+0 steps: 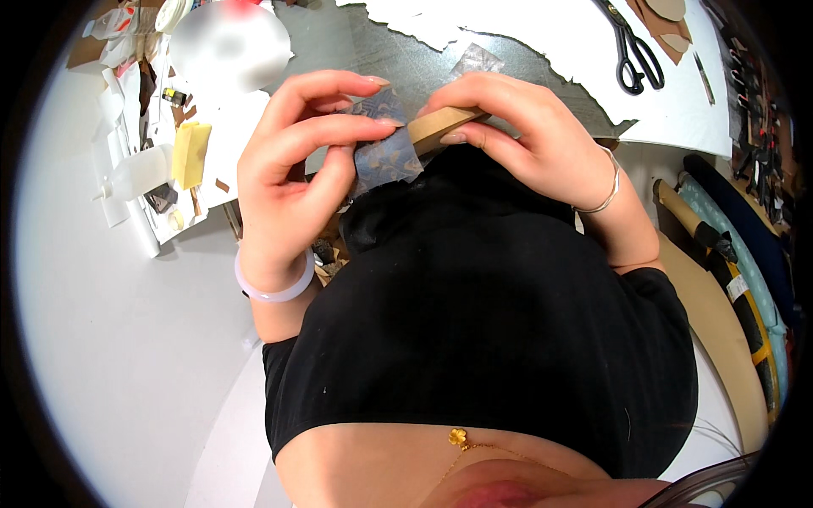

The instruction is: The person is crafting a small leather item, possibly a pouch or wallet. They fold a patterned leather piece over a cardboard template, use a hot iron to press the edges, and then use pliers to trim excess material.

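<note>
Light is bright, edges bow toward a black rim (pixel 17 474), and a round patch (pixel 230 45) upper left is blurred.

No word or number can be read here. At the right, one white label (pixel 738 288) is on a roll (pixel 756 328), but too small for reading.

Desk (pixel 699 114) across top of view: white surface, dark grey glossy area (pixel 339 38) at middle, ragged white border along its far side. Floor (pixel 161 330) at left pale grey, smooth. Beyond desk's right end, rolls of material (pixel 745 262) side by side: tan, light blue, navy. Dark crowded strip (pixel 754 110) at far right, contents unclear. Light bright, whitish.
</note>
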`<control>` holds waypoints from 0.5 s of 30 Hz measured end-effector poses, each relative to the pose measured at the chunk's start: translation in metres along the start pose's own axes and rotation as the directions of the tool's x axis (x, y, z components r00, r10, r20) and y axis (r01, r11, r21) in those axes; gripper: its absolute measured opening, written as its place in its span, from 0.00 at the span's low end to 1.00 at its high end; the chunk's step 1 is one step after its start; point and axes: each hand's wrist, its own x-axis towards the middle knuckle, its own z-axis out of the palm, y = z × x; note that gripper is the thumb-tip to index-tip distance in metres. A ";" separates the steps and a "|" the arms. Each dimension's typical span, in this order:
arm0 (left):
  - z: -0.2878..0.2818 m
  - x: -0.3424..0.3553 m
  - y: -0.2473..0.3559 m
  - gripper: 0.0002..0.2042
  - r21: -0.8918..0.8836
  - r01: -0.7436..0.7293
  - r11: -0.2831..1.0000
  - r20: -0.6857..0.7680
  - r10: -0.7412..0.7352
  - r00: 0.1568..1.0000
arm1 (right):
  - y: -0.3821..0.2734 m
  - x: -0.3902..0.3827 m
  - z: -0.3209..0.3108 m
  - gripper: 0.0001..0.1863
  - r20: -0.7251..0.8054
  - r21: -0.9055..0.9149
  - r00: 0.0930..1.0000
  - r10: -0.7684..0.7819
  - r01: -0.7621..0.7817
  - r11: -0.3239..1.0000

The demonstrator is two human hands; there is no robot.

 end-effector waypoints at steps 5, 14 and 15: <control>-0.001 -0.002 0.004 0.12 0.047 -0.116 0.992 0.040 0.115 0.993 | -0.003 -0.002 -0.002 0.14 0.016 0.023 1.000 0.024 -0.024 0.999; 0.004 -0.005 0.005 0.16 0.241 -0.134 0.961 0.017 0.134 0.991 | -0.005 -0.002 0.002 0.16 -0.052 -0.039 0.998 -0.022 0.020 0.999; 0.005 -0.005 0.005 0.15 0.246 -0.123 0.961 0.000 0.127 0.992 | -0.004 -0.002 0.002 0.17 -0.047 -0.050 0.999 -0.024 0.022 0.999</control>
